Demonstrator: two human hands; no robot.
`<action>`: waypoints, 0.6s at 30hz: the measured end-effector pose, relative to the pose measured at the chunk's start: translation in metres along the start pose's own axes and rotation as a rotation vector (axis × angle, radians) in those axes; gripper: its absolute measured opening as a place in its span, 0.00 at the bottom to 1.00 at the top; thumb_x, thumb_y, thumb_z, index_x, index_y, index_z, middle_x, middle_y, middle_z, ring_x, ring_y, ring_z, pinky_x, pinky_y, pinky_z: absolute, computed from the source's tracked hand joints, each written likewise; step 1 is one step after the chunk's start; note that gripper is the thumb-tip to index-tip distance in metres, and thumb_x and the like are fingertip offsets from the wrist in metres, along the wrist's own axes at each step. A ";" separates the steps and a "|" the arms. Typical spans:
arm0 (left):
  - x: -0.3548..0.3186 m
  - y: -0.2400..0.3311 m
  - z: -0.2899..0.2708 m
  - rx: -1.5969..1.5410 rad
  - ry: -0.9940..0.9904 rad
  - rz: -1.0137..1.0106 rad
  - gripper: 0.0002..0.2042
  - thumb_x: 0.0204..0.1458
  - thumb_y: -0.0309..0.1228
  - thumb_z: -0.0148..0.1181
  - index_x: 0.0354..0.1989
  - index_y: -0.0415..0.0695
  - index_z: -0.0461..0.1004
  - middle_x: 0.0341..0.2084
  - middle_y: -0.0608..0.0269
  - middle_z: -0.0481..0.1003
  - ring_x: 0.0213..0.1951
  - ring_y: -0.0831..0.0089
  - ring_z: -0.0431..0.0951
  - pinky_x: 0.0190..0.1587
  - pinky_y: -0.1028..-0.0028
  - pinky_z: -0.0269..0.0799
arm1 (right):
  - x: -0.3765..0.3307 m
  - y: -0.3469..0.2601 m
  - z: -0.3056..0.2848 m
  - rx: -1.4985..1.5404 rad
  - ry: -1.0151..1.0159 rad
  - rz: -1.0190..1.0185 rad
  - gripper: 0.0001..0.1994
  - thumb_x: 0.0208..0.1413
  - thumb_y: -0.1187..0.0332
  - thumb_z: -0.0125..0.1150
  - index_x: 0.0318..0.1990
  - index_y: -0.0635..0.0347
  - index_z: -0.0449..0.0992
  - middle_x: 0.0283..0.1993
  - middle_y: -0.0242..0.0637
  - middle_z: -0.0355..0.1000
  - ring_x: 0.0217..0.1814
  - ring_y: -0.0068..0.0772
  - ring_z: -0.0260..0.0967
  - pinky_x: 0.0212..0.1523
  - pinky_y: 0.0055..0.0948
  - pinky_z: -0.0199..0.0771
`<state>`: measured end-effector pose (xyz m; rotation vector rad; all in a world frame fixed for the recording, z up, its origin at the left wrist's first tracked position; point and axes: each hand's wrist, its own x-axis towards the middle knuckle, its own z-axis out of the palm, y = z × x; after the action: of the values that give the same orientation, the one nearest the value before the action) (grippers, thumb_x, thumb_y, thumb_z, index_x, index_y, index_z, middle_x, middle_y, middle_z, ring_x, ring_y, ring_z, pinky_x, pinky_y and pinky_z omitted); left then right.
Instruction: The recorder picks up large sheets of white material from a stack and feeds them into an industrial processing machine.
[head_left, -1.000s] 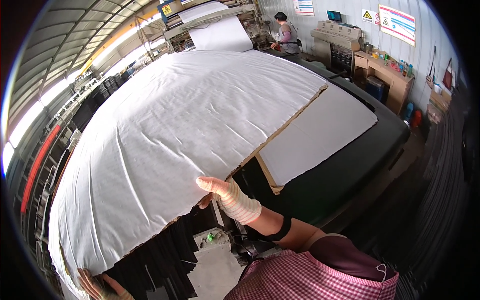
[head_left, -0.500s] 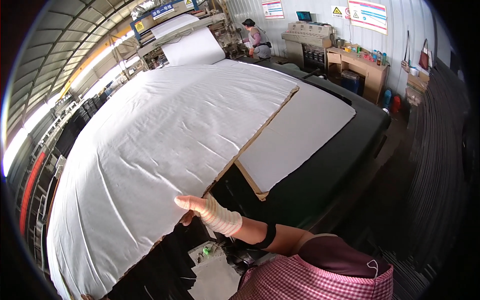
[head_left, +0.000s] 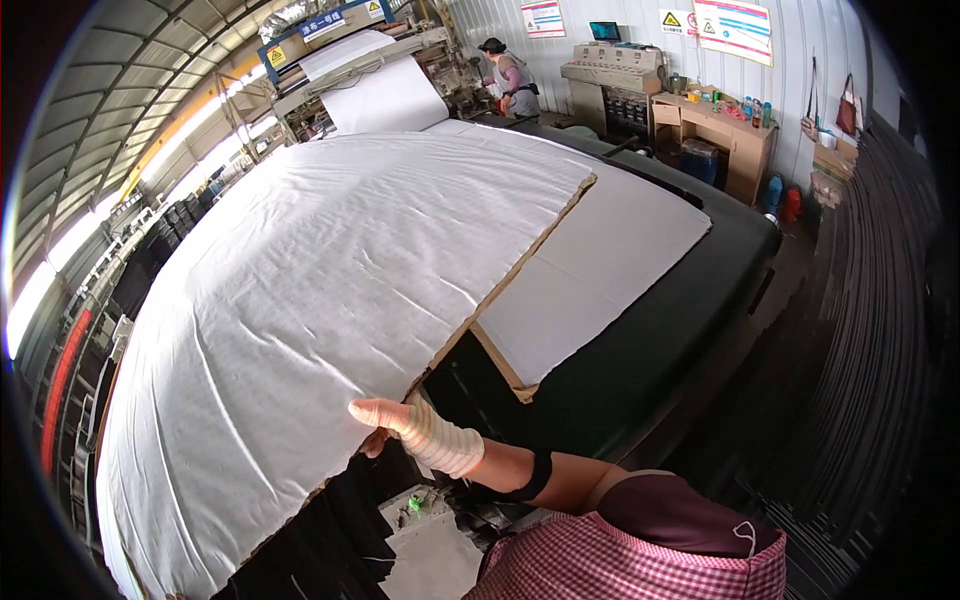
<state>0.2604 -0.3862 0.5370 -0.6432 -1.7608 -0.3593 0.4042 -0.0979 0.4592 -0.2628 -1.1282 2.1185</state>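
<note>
White sheet material, a large wrinkled white sheet (head_left: 330, 300), is gripped at its near edge by the right hand (head_left: 415, 432), which is wrapped in a pale glove and closed on that edge. The left hand is not seen. Just right of the large sheet, a smaller white sheet (head_left: 600, 270) is laid flat on the black table (head_left: 690, 330). Beyond the large sheet's far end, a white roll (head_left: 385, 95) is fed from a machine, and another person (head_left: 512, 75) is seen beside it.
</note>
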 end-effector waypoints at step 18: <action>-0.007 -0.015 0.003 0.050 0.047 0.055 0.21 0.47 0.35 0.60 0.48 0.37 0.70 0.45 0.49 0.72 0.50 0.51 0.67 0.56 0.55 0.59 | -0.003 0.001 0.003 -0.045 -0.044 0.019 0.35 0.50 0.43 0.56 0.52 0.70 0.67 0.27 0.34 0.69 0.30 0.20 0.65 0.36 0.20 0.67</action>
<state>0.2500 -0.3983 0.5303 -0.6413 -1.6986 -0.2900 0.4042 -0.1022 0.4598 -0.2502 -1.2043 2.1263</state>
